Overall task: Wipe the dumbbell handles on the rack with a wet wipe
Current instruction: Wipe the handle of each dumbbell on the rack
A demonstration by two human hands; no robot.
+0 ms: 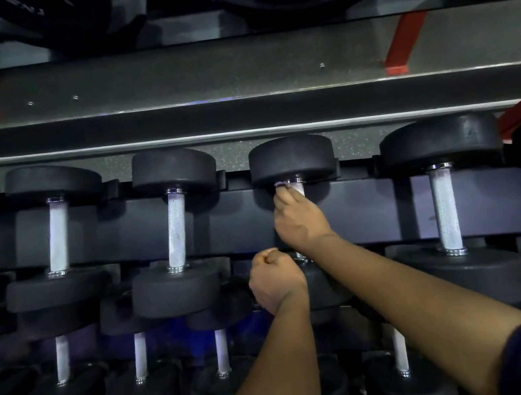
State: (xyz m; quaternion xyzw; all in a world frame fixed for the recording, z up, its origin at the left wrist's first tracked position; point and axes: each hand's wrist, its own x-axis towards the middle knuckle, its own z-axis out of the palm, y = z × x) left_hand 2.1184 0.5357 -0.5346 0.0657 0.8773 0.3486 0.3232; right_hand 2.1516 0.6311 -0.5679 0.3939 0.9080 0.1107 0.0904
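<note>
Knurled steel dumbbell handle (299,188) lies on the black steel rack (241,214), fourth in the nearest full row counting from the left. Its long axis runs from the person toward the wall, between the far black rubber head (290,159) and the near head (325,287).

The right hand (298,220) is on the handle at its far end. Its fingers (282,198) are curled round the bar, pinching a pale wet wipe (283,186) whose edge shows just below the far head. Most of the handle is hidden beneath this hand, toward the person. The next stroke should therefore run along the axis toward the near head.

The right forearm is extended, wrist straight. The left hand (277,279) sits beside the near chrome collar (301,258), fingers closed in a fist. Whether it encloses anything cannot be told.
</note>
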